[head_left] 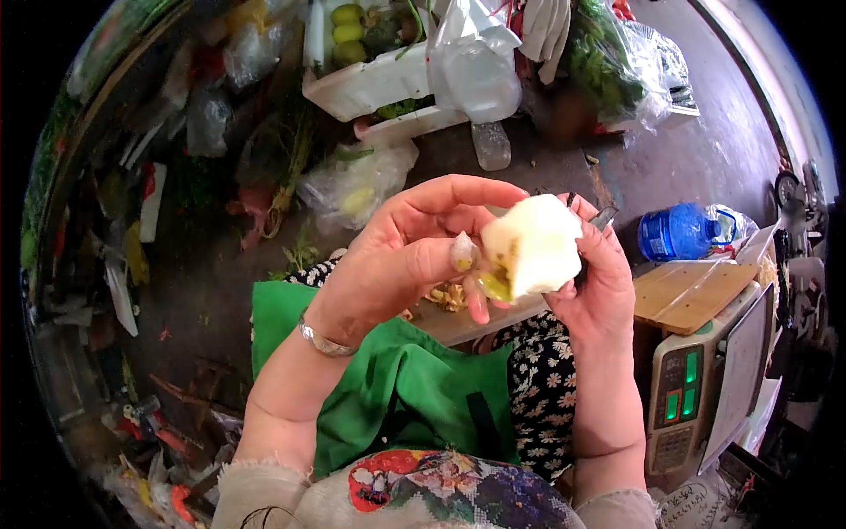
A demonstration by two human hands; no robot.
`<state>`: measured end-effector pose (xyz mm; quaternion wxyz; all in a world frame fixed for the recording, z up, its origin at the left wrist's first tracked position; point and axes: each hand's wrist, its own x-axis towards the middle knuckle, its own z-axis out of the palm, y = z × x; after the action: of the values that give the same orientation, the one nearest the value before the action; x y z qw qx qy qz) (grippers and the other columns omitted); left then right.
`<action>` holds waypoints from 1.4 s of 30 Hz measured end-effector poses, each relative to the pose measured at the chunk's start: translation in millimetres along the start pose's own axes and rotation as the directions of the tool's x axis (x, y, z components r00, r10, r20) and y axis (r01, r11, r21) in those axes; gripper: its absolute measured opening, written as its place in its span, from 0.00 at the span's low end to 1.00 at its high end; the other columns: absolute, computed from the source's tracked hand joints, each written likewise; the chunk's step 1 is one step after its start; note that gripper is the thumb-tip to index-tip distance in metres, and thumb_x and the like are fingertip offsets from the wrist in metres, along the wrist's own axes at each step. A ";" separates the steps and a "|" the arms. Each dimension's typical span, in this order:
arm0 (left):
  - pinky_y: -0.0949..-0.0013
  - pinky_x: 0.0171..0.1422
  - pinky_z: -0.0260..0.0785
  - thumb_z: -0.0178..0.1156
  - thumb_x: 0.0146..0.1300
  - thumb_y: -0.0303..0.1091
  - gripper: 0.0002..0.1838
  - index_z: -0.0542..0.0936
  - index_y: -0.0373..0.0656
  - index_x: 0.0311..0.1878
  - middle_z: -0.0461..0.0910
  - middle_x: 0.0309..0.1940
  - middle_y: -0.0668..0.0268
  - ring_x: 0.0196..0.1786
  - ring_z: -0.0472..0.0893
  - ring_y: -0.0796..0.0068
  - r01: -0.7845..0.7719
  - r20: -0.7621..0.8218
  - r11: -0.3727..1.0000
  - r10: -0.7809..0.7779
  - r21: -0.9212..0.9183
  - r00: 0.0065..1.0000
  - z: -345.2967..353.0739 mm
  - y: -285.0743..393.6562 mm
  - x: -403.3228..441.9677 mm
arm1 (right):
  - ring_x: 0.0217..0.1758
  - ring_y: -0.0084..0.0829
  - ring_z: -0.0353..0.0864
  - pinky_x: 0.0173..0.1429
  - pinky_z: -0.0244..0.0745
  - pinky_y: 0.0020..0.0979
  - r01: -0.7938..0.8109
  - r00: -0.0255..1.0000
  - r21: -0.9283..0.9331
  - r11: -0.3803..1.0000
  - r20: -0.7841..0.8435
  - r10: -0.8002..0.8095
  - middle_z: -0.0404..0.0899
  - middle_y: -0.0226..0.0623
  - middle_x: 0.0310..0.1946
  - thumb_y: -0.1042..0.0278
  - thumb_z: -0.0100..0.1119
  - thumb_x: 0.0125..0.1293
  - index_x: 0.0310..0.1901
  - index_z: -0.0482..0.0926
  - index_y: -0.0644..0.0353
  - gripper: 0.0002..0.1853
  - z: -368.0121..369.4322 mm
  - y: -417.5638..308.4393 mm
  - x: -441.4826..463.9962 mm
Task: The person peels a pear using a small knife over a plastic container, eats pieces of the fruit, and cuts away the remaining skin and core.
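A peeled piece of pale-fleshed fruit or vegetable [538,245] is held up in front of me, with a dark-spotted hollow and yellow-green bits on its left side. My left hand [410,251] curves around that side, its forefinger along the top edge and its thumb by the hollow. On the other side, my right hand [597,273] grips the piece between thumb and fingers. A small dark and metallic tool [604,217] shows at the right fingers; its kind is unclear. Below, brownish scraps [448,297] lie on a board [476,324] over my lap.
A digital scale [683,401] with a wooden board on it stands at my right, near a blue plastic jug [677,233]. White foam boxes [374,88] with green produce are ahead. Plastic bags [361,181] lie on the floor. A green apron [379,375] covers my lap.
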<state>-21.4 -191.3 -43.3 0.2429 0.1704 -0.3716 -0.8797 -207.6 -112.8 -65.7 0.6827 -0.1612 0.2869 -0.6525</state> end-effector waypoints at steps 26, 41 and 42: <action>0.85 0.32 0.62 0.60 0.62 0.32 0.11 0.74 0.40 0.46 0.76 0.32 0.74 0.30 0.72 0.91 -0.210 -0.119 0.915 0.264 0.344 0.957 3.7 -5.4 -6.4 | 0.25 0.13 0.71 0.19 0.59 0.12 0.115 0.991 -0.124 0.986 -0.054 -0.122 0.75 0.27 0.31 0.66 0.54 0.68 0.39 0.75 0.60 0.06 -6.6 -5.4 2.5; 0.85 0.29 0.64 0.61 0.62 0.30 0.10 0.75 0.39 0.45 0.78 0.32 0.72 0.28 0.74 0.90 -0.120 -0.191 0.938 0.190 0.326 0.963 4.9 -4.8 -5.9 | 0.31 0.16 0.73 0.23 0.63 0.15 0.163 0.980 -0.172 0.971 -0.083 -0.179 0.76 0.31 0.38 0.69 0.53 0.68 0.38 0.74 0.60 0.05 -2.7 -2.3 1.1; 0.85 0.30 0.64 0.61 0.62 0.30 0.10 0.75 0.39 0.45 0.78 0.31 0.72 0.27 0.74 0.90 -0.122 -0.193 0.936 0.193 0.329 0.962 4.2 -3.8 -5.4 | 0.31 0.16 0.73 0.23 0.63 0.15 0.179 0.973 -0.193 0.965 -0.107 -0.203 0.76 0.31 0.38 0.69 0.53 0.68 0.38 0.74 0.60 0.05 -1.0 -1.8 1.5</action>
<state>-20.1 -183.6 -42.6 0.3227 0.2737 -0.4899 -0.7622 -209.6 -114.3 -65.7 0.5793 -0.2083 0.3711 -0.6952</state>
